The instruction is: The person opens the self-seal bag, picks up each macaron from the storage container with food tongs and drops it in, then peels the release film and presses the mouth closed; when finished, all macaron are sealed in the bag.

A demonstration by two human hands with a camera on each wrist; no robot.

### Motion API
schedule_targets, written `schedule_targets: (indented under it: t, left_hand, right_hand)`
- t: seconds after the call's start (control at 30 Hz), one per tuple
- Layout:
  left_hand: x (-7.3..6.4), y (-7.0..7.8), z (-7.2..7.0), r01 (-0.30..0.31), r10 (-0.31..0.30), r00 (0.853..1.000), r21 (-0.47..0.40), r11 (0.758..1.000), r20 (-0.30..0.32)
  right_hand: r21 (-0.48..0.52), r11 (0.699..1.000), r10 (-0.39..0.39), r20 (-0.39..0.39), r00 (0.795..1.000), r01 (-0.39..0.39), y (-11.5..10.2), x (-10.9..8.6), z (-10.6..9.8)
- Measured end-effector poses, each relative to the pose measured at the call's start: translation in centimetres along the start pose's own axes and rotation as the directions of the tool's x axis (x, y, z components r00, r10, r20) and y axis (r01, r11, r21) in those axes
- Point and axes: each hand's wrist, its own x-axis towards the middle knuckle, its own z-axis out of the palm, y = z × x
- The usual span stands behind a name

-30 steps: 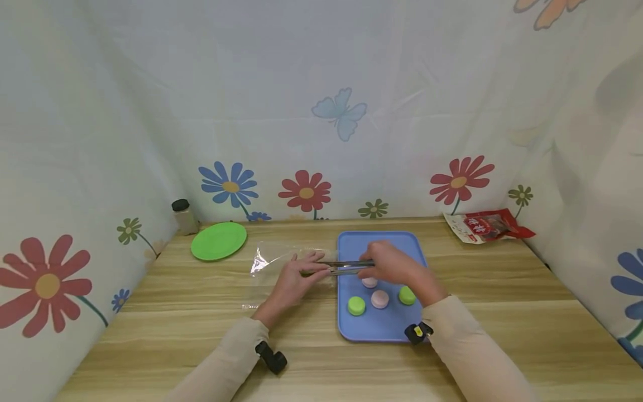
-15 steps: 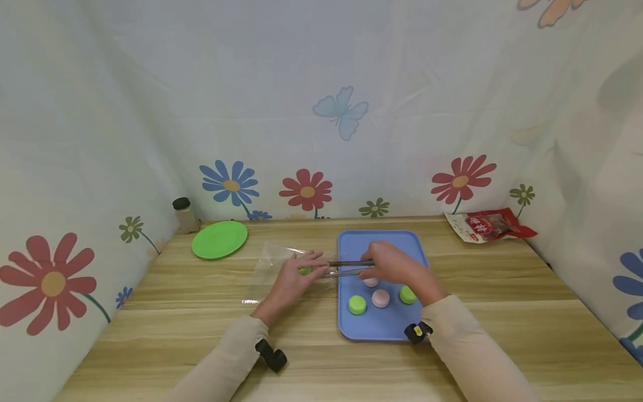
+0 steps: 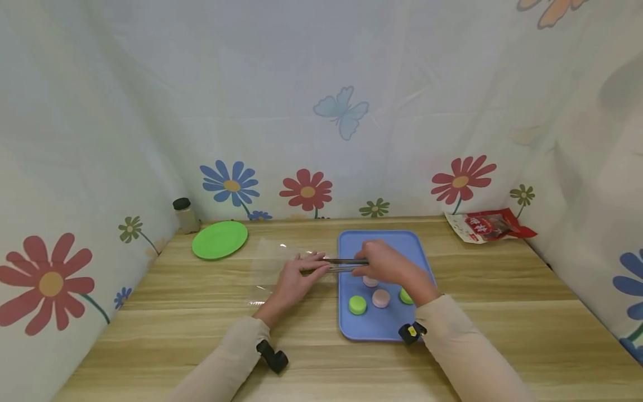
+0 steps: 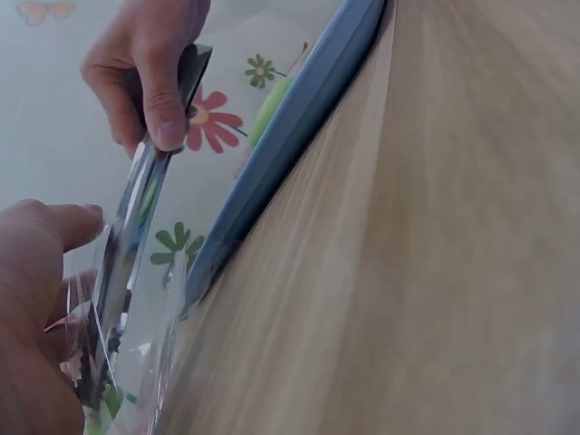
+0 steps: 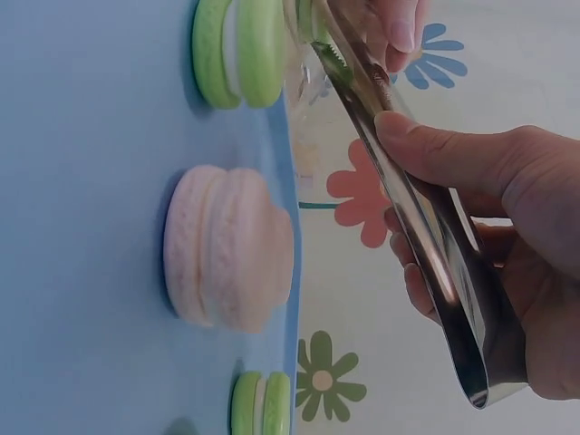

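Behind your work hangs a flower-print curtain (image 3: pixel 201 72), and under it all lies the wood-grain table (image 3: pixel 321 368). On it, the blue tray (image 3: pixel 377 326) sits beneath your right arm with the clear bag (image 3: pixel 266 268) just beside it, which seems to keep the reach between them short. The green plate (image 3: pixel 219 240), the red packet (image 3: pixel 489 225) and the dark-lidded jar (image 3: pixel 187 218) stand toward the back, presumably to leave your arms room. Your left hand (image 3: pixel 293 279) touches the clear bag at its edge, thumb and fingers spread apart, likely so the film stands away from the metal. Your right hand (image 3: pixel 384 261) grasps the tongs (image 5: pixel 415 222), thumb against one arm and fingers round the other side; that grip far from the tips probably keeps your knuckles clear of the film. The tongs reach leftward from that grip into the gap of your left hand, their tips behind the film. At those tips, beyond your right hand and beside your left, a green piece (image 4: pixel 111 401) shows; whether the tongs pinch it you cannot tell. On the tray, a green macaron (image 3: pixel 357 305) and a pink macaron (image 3: pixel 380 298) lie in front of your right hand, a second pink one (image 3: pixel 370 282) is partly hidden beneath it, and another green one (image 3: pixel 406 297) sits by your wrist.
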Motion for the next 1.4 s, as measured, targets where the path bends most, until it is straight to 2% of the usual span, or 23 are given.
schedule_targets:
  t: [0.1,0.23,0.4,0.5,0.6,0.67,0.9,1.1,1.3,1.4]
  left_hand:
    - [0.0,-0.3,0.1,-0.008,0.008,1.000,-0.007,1.000,-0.003]
    - [0.0,0.0,-0.1,0.009,-0.009,0.999,0.019,1.000,-0.031]
    - [0.1,0.2,-0.5,0.043,-0.032,0.993,0.091,0.995,-0.117]
    - [0.3,0.2,-0.7,0.064,-0.048,0.987,0.101,0.993,-0.152]
    - [0.2,0.3,-0.9,0.100,-0.090,0.985,0.058,0.993,-0.147]
    - [0.2,0.2,-1.0,0.122,-0.118,0.984,0.026,0.992,-0.134]
    - [0.0,0.3,-1.0,0.164,-0.168,0.981,-0.049,0.985,-0.096]
    - [0.1,-0.2,-1.0,0.171,-0.177,0.981,-0.068,0.983,-0.084]
    - [0.1,-0.2,-1.0,0.155,-0.156,0.985,-0.014,0.988,-0.076]
    - [0.2,-0.1,-0.9,0.130,-0.130,0.989,0.001,0.992,-0.075]
  right_hand:
    - [-0.003,1.000,-0.005,-0.002,1.000,0.005,-0.3,0.2,0.1]
    - [0.044,0.999,0.032,-0.006,0.999,-0.032,0.0,0.1,0.1]
    - [0.097,0.991,0.090,-0.017,0.996,-0.088,1.3,-0.2,-0.7]
    - [0.103,0.988,0.119,-0.022,0.993,-0.116,1.7,-0.3,-1.0]
    - [0.092,0.989,0.119,-0.020,0.993,-0.116,1.7,-0.1,-0.9]
    - [0.068,0.994,0.090,-0.011,0.996,-0.089,1.5,0.0,-0.7]
    - [0.030,0.998,-0.063,0.011,0.998,0.063,0.3,0.4,0.4]
    - [0.045,0.997,-0.061,-0.010,0.998,0.061,-0.4,0.9,0.8]
    - [0.061,0.998,-0.017,0.053,0.998,0.014,-1.1,1.6,1.1]
    - [0.066,0.998,-0.007,0.055,0.998,0.004,-1.3,1.9,1.1]
